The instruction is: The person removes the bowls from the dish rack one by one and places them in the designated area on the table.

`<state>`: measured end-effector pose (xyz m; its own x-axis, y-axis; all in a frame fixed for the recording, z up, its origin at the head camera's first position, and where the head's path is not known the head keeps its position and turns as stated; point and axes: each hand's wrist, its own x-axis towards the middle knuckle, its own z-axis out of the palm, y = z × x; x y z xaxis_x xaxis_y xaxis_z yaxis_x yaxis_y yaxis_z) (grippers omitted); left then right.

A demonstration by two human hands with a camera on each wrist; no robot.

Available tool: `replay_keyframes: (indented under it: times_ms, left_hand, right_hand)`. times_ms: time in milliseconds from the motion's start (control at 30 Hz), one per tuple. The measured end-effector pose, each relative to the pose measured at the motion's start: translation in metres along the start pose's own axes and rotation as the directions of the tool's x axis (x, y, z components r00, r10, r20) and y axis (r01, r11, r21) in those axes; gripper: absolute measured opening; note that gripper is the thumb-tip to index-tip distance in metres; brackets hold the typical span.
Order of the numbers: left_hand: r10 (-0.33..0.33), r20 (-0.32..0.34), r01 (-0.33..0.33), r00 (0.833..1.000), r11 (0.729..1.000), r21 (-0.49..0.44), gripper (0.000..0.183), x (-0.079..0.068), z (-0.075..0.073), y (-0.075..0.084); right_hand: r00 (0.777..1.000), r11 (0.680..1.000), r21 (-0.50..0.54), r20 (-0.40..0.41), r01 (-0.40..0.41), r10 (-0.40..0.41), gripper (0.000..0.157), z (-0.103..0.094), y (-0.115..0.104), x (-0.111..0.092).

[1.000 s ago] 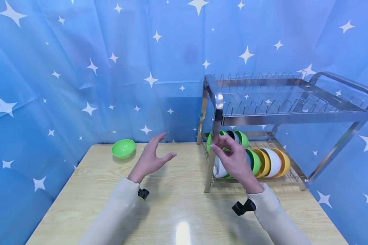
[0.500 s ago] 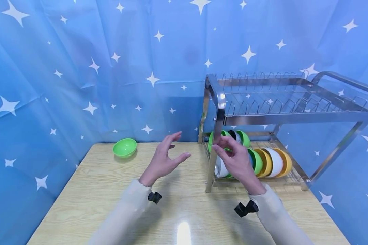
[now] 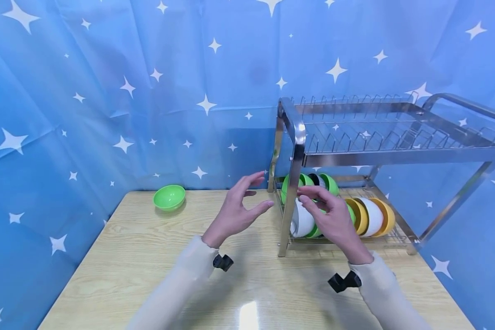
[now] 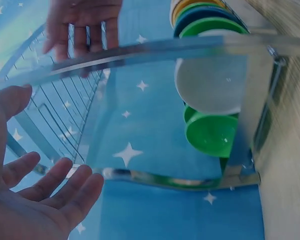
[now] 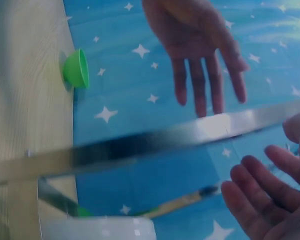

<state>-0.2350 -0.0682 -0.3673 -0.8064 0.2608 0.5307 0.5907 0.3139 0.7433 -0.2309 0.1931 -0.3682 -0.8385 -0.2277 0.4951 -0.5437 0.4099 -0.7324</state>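
My left hand (image 3: pixel 233 211) hovers over the table just left of the metal dish rack (image 3: pixel 396 157), fingers gently bent and thumb apart, holding nothing. My right hand (image 3: pixel 334 217) is at the right of the rack's front left post (image 3: pixel 290 201), in front of the lower tier. Its fingers are loosely bent with nothing between them; the right wrist view shows its fingertips (image 5: pixel 230 192) apart from the post. On the lower tier a white bowl (image 3: pixel 303 220) stands tilted near the post. Yellow bowls (image 3: pixel 387 217) stand farther right, and my right hand hides part of the row.
A lone green bowl (image 3: pixel 169 198) sits upright at the table's back left. Behind the front row, more green bowls (image 3: pixel 331 184) stand on the lower tier. The rack's upper tier has wire dividers (image 3: pixel 342 143). A blue star-patterned curtain (image 3: pixel 231 59) hangs behind the table (image 3: pixel 148 256).
My left hand has moved right, toward the rack. My right hand has shifted slightly right, from overlapping the front left post to beside it. The bowls have stayed put.
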Motion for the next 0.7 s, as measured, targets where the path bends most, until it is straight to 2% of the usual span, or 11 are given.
replay_keyframes:
  times_ms: [100, 267, 333, 500, 700]
  left_hand:
    - [0.026, 0.001, -0.026, 1.0, 0.999, -0.027, 0.067, 0.004, 0.006, 0.005]
    - [0.093, -0.008, -0.094, 0.996, 0.993, -0.071, 0.066, 0.009, 0.015, 0.01]
    - [0.111, -0.006, -0.111, 0.994, 0.989, -0.095, 0.065, 0.011, 0.018, 0.013]
    - [0.13, 0.011, -0.127, 0.991, 0.98, -0.152, 0.065, 0.015, 0.023, 0.021]
    - [0.174, 0.012, -0.17, 0.985, 0.973, -0.158, 0.062, 0.026, 0.028, 0.03]
  right_hand:
    - [1.0, 0.998, -0.065, -0.009, -0.003, 0.002, 0.028, -0.009, 0.004, -0.001]
    - [0.996, 0.989, -0.138, -0.057, 0.057, -0.066, 0.032, -0.025, 0.015, 0.001]
    - [0.996, 0.984, -0.17, -0.063, 0.057, -0.069, 0.036, -0.032, 0.019, 0.001]
    - [0.998, 0.968, -0.245, -0.042, -0.06, 0.051, 0.046, -0.05, 0.031, 0.001]
    - [0.987, 0.957, -0.242, -0.05, -0.162, 0.155, 0.056, -0.071, 0.045, 0.002]
